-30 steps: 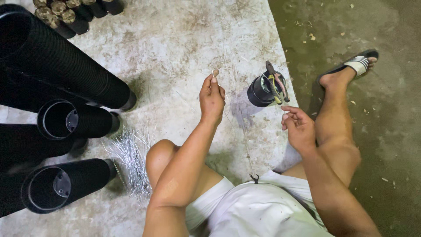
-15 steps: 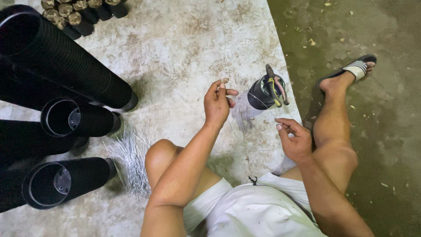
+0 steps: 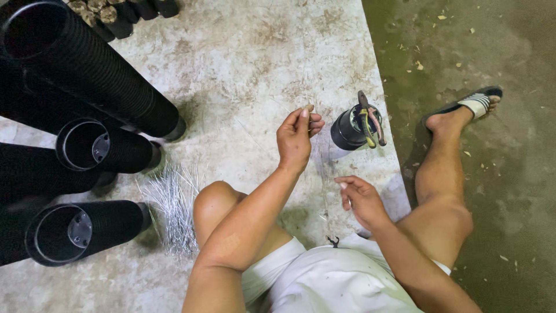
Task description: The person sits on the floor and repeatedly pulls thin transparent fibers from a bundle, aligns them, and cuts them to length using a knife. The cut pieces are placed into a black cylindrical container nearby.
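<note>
Sitting on a pale concrete floor (image 3: 243,64), a person pinched thin wire between two raised hands.

Black ribbed tubes (image 3: 98,87) lay stacked at the left edge, a heap of silver wire pieces (image 3: 174,203) just right of them. At centre the left hand (image 3: 295,139) held its grip narrow, fingertips pinched on a fine wire too thin to trace. The right hand (image 3: 362,200), lower right, was loosely curled. A black cup (image 3: 347,130) with pliers (image 3: 370,119) across its rim stood right of the left hand.

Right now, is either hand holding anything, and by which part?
The left hand pinches the upper end of a thin wire between fingertips. The right hand pinches near its lower end. The wire is faint.
</note>
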